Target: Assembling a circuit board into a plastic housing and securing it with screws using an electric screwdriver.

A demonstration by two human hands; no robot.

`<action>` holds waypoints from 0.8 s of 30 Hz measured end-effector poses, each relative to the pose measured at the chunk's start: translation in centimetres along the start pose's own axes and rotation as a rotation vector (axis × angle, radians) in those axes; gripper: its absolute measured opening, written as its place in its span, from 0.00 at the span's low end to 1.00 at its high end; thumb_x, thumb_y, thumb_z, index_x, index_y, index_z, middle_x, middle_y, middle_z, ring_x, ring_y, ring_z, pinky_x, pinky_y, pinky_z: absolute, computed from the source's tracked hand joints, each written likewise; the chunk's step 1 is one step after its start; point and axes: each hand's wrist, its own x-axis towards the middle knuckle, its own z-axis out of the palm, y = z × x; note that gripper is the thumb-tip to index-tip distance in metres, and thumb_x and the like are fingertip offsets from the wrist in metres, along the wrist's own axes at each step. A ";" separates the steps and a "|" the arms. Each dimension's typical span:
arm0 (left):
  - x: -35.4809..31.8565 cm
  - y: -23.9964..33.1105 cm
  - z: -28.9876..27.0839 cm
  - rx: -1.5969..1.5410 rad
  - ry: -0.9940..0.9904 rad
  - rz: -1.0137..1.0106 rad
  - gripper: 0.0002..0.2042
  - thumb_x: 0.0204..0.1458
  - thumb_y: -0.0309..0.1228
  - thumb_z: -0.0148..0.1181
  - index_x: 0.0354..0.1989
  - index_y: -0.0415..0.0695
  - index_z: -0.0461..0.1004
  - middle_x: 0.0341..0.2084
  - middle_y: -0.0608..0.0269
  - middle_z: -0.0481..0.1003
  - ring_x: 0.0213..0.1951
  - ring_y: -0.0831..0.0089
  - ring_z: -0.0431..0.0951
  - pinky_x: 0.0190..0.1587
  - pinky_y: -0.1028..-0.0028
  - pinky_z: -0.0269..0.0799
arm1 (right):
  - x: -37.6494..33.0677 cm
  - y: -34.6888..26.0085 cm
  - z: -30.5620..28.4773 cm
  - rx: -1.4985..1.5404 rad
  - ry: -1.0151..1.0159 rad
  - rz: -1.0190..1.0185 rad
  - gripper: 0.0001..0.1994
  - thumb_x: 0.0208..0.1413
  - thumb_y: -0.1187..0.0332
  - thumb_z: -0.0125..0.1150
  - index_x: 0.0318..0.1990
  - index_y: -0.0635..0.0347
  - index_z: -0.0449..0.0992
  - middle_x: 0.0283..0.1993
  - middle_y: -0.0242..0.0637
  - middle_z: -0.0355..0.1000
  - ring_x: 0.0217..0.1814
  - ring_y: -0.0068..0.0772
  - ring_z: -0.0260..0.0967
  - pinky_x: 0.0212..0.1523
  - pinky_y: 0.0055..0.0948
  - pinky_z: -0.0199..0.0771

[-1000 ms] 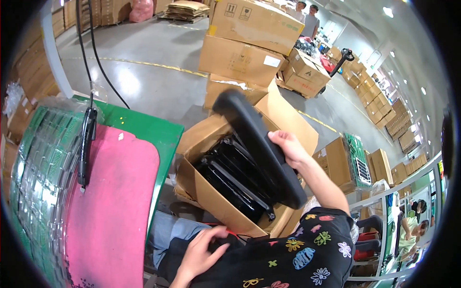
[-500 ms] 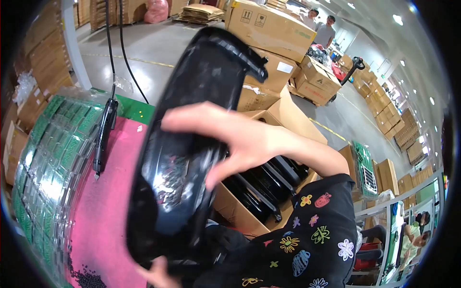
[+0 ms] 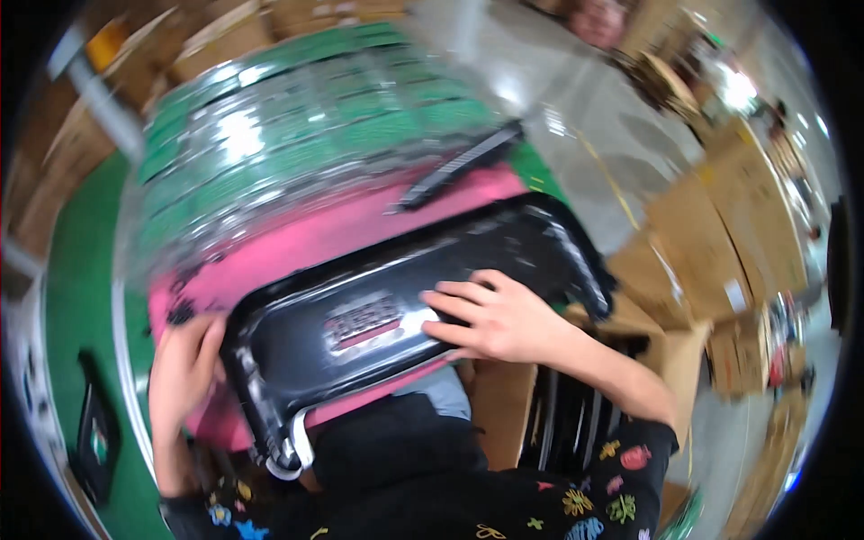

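A long, glossy black plastic tray-shaped casing (image 3: 297, 315) lies aslant over the pink work mat (image 3: 270, 256), its right end farther from me. It has rounded corners, a raised rim, and a patch of slots and openings near its middle. A white strip (image 3: 301, 438) curls at its near left corner. My left hand (image 3: 184, 364) closes on the casing's left end, its fingers partly hidden and blurred. Across the top lies my right hand (image 3: 499, 319), fingers spread on the surface, thumb by the near edge. Beyond the casing, a black corded power screwdriver (image 3: 459, 166) rests at the mat's far side.
Stacked clear trays with green pieces (image 3: 306, 126) fill the far side of the table. Small black parts (image 3: 180, 310) lie at the mat's left edge. An open cardboard box (image 3: 504, 409) of black casings stands at my right. Another black piece (image 3: 94, 441) is on the green floor at left.
The casing has gone from raised and upright to lying crosswise over the mat. My view has swung left. My right hand has shifted from above the casing onto its surface.
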 end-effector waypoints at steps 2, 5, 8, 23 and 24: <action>1.1 0.9 -0.8 0.077 0.095 0.039 0.13 0.63 0.32 0.49 0.50 0.40 0.73 0.15 0.53 0.71 0.23 0.65 0.78 0.30 0.64 0.70 | 0.4 0.2 0.5 0.049 -0.036 0.011 0.24 0.51 0.48 0.61 0.53 0.48 0.74 0.58 0.35 0.68 0.59 0.37 0.66 0.56 0.40 0.65; 3.8 1.4 -2.4 -0.039 0.171 0.332 0.23 0.62 0.34 0.50 0.63 0.41 0.58 0.23 0.52 0.74 0.32 0.60 0.78 0.40 0.64 0.71 | 1.4 1.0 0.3 0.208 -0.022 -0.009 0.26 0.45 0.49 0.69 0.50 0.48 0.76 0.56 0.38 0.69 0.55 0.42 0.68 0.55 0.42 0.66; 10.0 0.0 -5.1 0.183 0.454 0.695 0.31 0.60 0.39 0.55 0.67 0.41 0.50 0.44 0.47 0.72 0.51 0.54 0.72 0.55 0.58 0.64 | 2.2 0.8 0.0 0.295 -0.020 0.005 0.28 0.41 0.51 0.73 0.51 0.47 0.77 0.57 0.38 0.68 0.56 0.45 0.66 0.56 0.43 0.65; 29.4 -19.2 -15.9 0.518 0.519 0.736 0.41 0.35 0.16 0.44 0.68 0.39 0.52 0.61 0.48 0.61 0.67 0.52 0.55 0.71 0.63 0.42 | 1.1 2.6 1.5 0.478 0.051 0.003 0.29 0.40 0.53 0.73 0.52 0.49 0.74 0.58 0.42 0.64 0.62 0.47 0.61 0.60 0.44 0.59; 29.3 -18.5 -15.2 0.515 0.497 0.706 0.42 0.34 0.15 0.43 0.68 0.40 0.53 0.62 0.48 0.60 0.67 0.52 0.54 0.71 0.62 0.42 | 0.8 2.5 1.6 0.476 0.060 0.011 0.29 0.40 0.53 0.73 0.52 0.49 0.75 0.58 0.41 0.64 0.61 0.47 0.61 0.60 0.44 0.59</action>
